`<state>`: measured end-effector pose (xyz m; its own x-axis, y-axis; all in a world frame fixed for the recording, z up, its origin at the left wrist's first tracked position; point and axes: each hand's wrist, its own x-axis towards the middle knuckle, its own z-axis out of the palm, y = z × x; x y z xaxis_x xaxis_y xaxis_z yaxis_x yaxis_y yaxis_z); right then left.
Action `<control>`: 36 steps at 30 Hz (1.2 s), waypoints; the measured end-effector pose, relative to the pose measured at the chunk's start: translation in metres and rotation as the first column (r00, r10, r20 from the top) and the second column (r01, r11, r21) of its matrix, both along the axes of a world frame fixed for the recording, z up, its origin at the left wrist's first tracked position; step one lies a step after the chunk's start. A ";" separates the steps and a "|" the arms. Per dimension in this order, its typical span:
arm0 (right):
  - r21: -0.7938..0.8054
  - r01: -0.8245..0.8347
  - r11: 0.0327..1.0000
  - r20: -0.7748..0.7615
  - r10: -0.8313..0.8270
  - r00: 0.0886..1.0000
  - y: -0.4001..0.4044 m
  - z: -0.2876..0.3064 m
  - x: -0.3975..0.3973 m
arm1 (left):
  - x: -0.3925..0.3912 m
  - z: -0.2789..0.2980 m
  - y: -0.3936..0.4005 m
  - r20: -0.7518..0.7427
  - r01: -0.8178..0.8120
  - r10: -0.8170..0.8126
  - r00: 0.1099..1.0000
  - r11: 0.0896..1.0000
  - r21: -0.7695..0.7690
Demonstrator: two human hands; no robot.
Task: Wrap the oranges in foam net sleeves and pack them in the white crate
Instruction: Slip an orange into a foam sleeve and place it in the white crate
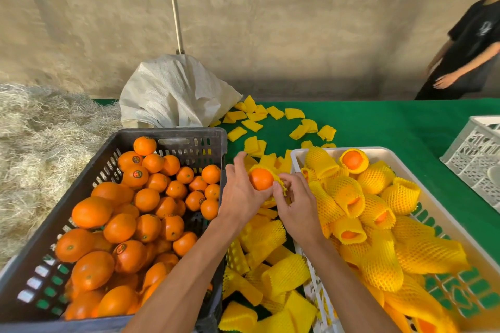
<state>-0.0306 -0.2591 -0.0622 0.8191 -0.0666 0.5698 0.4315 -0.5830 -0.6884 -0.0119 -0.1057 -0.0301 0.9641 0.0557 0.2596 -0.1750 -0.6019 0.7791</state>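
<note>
An orange [260, 179] sits between my hands above the gap between the two crates. My left hand [240, 192] grips it from the left. A yellow foam net sleeve [280, 182] is partly drawn over its far and right side, and my right hand [293, 201] pinches the sleeve's edge. The dark crate [173, 135] on the left holds several bare oranges [130, 224]. On the right, the white crate [430, 197] holds several sleeved oranges [349, 194].
Loose flat foam sleeves [270, 265] lie piled between the crates and scattered on the green table [392, 127]. A white woven sack [173, 92] stands behind the dark crate, straw [40, 143] at left. Another white crate [479, 154] is far right; a person [465, 51] stands beyond the table.
</note>
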 end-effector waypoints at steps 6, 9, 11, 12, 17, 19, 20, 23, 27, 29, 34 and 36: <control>0.097 -0.069 0.993 -0.211 0.088 0.974 -0.001 -0.001 -0.001 | 0.005 -0.004 0.008 -0.109 0.209 -0.222 0.969 0.971 -0.113; 0.143 -0.029 0.989 -0.207 0.059 0.977 -0.004 -0.002 0.002 | 0.004 0.001 0.010 -0.170 0.310 -0.380 0.909 0.891 -0.333; 0.131 0.005 0.991 -0.219 0.024 0.975 -0.006 -0.003 0.003 | 0.004 0.002 0.011 -0.177 0.308 -0.398 0.900 0.869 -0.386; 0.113 0.016 0.994 -0.225 0.010 0.974 -0.006 -0.003 0.004 | 0.004 0.002 0.011 -0.170 0.306 -0.394 0.903 0.869 -0.389; -0.010 0.115 0.993 -0.141 -0.115 0.983 -0.004 0.006 0.001 | 0.000 -0.001 -0.001 -0.184 0.219 -0.319 0.930 0.881 -0.419; -0.053 0.144 0.988 -0.043 -0.146 0.988 -0.001 0.008 -0.001 | -0.001 0.002 -0.004 -0.259 0.130 -0.277 0.925 0.874 -0.468; -0.075 0.146 0.986 0.005 -0.146 0.989 0.000 0.009 -0.002 | 0.000 0.003 -0.004 -0.284 0.093 -0.248 0.926 0.880 -0.465; -0.159 0.128 0.979 0.148 -0.105 0.983 0.002 0.009 -0.004 | 0.001 0.001 -0.004 -0.231 0.060 -0.123 0.965 0.964 -0.261; -0.169 0.076 0.983 0.203 -0.041 0.978 0.005 0.009 -0.001 | -0.001 -0.005 -0.009 -0.138 0.051 -0.077 0.987 0.982 -0.182; -0.082 0.082 0.993 0.121 -0.072 0.990 0.008 0.006 -0.001 | 0.004 -0.004 -0.004 -0.201 0.007 -0.075 0.977 0.947 -0.320; 0.032 0.043 0.999 -0.327 -0.030 0.944 -0.001 -0.004 0.001 | 0.002 0.000 -0.002 -0.347 -0.023 -0.171 0.922 0.870 -0.492; 0.115 0.043 0.992 -0.329 -0.002 0.944 -0.002 -0.005 0.001 | 0.001 0.002 -0.004 -0.362 -0.017 -0.196 0.911 0.860 -0.509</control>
